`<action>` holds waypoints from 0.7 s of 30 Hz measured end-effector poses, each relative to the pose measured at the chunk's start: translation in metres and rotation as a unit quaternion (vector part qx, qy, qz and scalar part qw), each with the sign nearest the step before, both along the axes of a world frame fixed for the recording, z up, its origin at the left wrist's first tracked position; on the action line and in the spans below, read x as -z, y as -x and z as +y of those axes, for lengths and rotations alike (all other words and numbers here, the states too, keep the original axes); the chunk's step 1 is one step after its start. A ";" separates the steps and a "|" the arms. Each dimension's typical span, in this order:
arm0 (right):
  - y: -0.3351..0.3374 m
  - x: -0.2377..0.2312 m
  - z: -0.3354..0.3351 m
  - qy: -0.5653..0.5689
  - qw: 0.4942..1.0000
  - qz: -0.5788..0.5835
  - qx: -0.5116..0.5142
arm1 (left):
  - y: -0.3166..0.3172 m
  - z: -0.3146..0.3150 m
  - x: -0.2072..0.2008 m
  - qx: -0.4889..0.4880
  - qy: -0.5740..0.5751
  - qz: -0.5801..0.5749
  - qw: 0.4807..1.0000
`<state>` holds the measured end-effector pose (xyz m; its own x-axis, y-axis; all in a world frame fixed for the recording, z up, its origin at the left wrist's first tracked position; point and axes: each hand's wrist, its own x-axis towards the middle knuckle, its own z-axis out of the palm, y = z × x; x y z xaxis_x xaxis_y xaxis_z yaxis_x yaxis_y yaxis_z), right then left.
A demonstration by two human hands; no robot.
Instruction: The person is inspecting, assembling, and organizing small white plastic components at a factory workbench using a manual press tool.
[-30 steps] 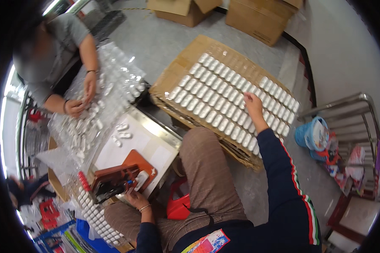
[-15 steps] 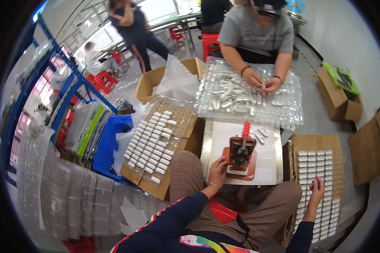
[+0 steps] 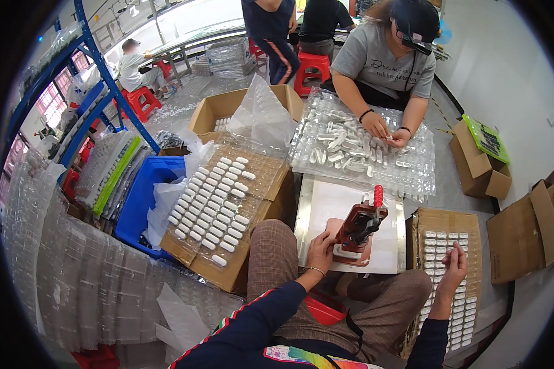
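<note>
A hand toggle press with a red handle grip stands on a white board before my knees. At the left of its base is my left hand, fingers closed together against it. A white oval piece shows low in the press, beside those fingertips; whether they grip it is hard to see. Off to the right, my right hand is raised over a clear tray of white oval pieces. Its fingers are curled together, and what they hold, if anything, is hidden.
Left of my knee, another tray of white pieces lies on a cardboard box, beside a blue bin. Across from me, a co-worker's hands work above a pile of white parts. A blue shelf stands far left.
The whole view has shifted with my head. My right hand stays over the right tray, and my left hand stays at the press. A person in the background has moved.
</note>
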<state>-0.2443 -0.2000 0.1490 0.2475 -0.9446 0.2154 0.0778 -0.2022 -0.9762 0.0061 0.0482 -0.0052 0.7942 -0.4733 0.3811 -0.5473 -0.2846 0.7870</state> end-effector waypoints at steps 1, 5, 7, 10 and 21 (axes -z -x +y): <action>-0.005 -0.013 0.004 0.000 1.000 -0.020 0.016 | 0.000 0.001 0.001 0.000 -0.001 0.008 1.000; -0.003 -0.044 0.006 0.019 0.997 -0.070 0.016 | -0.001 -0.002 -0.001 0.006 -0.001 0.011 1.000; 0.005 -0.046 0.000 0.025 0.996 -0.085 0.019 | -0.001 -0.003 -0.002 0.007 0.001 0.011 1.000; 0.012 -0.072 0.002 0.022 0.993 -0.113 0.038 | -0.001 0.000 0.000 0.006 0.009 0.017 1.000; 0.074 -0.164 0.007 0.179 0.945 -0.270 0.053 | -0.003 -0.004 0.004 0.005 -0.001 0.019 1.000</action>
<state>-0.3183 -0.1926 0.3126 -0.0805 -0.8012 0.5930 0.5054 -0.5456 -0.6685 0.0089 0.0445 -0.0092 0.8037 -0.4819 0.3491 -0.5191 -0.2809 0.8072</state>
